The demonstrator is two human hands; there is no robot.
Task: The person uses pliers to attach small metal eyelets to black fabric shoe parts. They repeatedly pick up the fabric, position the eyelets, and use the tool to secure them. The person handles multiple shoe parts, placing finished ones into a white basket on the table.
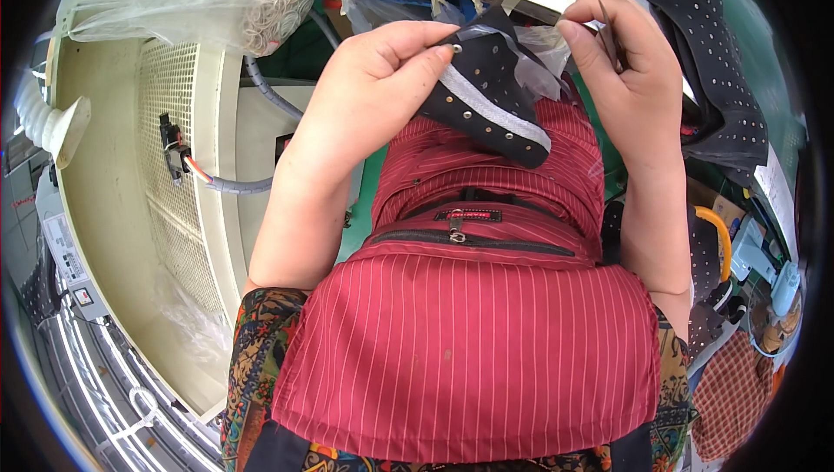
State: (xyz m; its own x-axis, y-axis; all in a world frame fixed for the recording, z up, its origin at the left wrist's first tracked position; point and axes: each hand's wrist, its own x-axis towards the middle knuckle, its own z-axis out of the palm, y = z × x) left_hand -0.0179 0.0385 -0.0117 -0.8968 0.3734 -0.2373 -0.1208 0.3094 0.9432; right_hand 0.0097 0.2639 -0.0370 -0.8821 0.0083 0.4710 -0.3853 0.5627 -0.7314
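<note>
My left hand (382, 81) pinches the upper left edge of a black piece of fabric (486, 72) between thumb and fingers. The piece is dotted with metal studs and crossed by a glittery silver strip (495, 107); a greyish translucent film (539, 76) hangs at its right edge. It is held up over my lap. To the right, my right hand (630, 63) is closed, thumb and index finger brought together. A slim dark pointed metal tool (607, 27) lies in its fingers; its exact kind is unclear. Whether the fingertips also pinch a thread is too small to tell.
A red striped apron (460, 342) covers my lap. At left stands a cream metal housing (104, 211) with a cable (234, 186); a clear bag of elastic bands (274, 18) rests above. More studded black pieces (721, 63) hang at right, near a blue-rimmed basket (773, 333).
</note>
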